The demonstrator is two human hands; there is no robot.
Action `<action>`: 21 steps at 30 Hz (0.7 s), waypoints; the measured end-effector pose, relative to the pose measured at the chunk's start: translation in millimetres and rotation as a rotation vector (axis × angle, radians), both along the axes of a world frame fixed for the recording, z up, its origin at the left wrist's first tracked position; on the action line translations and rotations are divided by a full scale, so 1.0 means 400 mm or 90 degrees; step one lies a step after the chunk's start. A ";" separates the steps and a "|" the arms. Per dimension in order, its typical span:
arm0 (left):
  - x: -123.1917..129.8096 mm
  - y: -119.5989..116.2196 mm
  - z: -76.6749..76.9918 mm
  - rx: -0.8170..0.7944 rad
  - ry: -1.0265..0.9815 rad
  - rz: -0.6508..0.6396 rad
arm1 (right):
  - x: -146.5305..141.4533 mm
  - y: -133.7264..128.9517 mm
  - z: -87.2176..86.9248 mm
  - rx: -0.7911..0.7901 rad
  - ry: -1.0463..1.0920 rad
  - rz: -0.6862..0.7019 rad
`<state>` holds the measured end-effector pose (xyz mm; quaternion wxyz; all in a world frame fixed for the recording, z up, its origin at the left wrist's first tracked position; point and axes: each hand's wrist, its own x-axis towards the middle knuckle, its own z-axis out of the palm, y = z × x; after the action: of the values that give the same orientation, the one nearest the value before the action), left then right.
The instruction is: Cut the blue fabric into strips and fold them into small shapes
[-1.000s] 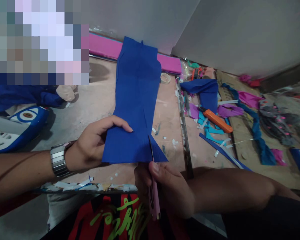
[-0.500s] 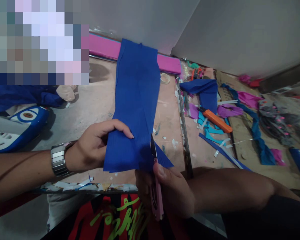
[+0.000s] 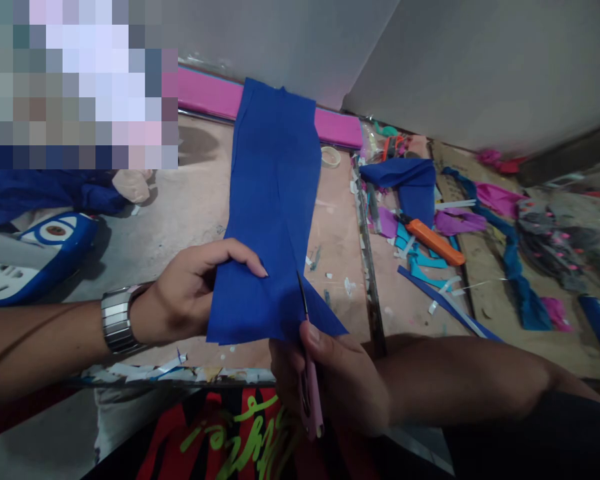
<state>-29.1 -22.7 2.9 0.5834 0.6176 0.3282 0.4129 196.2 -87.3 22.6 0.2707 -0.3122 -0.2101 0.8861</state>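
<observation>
A long strip of blue crepe paper [image 3: 275, 180] stretches away from me over the table. My left hand [image 3: 190, 283] pinches its near left part, thumb on top and the other fingers hidden underneath. Pink-handled scissors [image 3: 311, 400] are in my right hand [image 3: 343, 380], at the near right part of the paper. Their blade lies along a slanting cut, with a pointed flap of blue paper spread to the right of it. The blades look nearly closed; the lower one is hidden.
A pink folded pack [image 3: 337, 128] lies against the wall under the paper's far end. Beside it is a tape ring [image 3: 331, 157]. To the right are an orange box cutter [image 3: 437, 243] and coloured scraps. A blue-and-white power strip [image 3: 40, 257] sits left.
The scissors have closed and tilted slightly left, their tip shifting a little left on the paper. A crease now runs farther up the strip. My left hand has stayed in place.
</observation>
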 end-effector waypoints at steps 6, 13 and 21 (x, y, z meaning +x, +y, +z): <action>-0.001 -0.001 0.003 0.018 -0.010 0.004 | 0.001 -0.004 -0.008 -0.005 -0.011 -0.010; 0.000 0.000 0.009 -0.006 -0.017 -0.035 | -0.001 0.005 0.015 0.002 -0.049 0.004; 0.000 -0.003 0.007 -0.006 -0.024 -0.047 | -0.004 0.003 0.013 0.005 -0.031 0.017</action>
<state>-28.9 -23.9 5.6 0.6070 0.6188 0.2965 0.4010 194.5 -85.9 27.7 0.2547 -0.3299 -0.2245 0.8808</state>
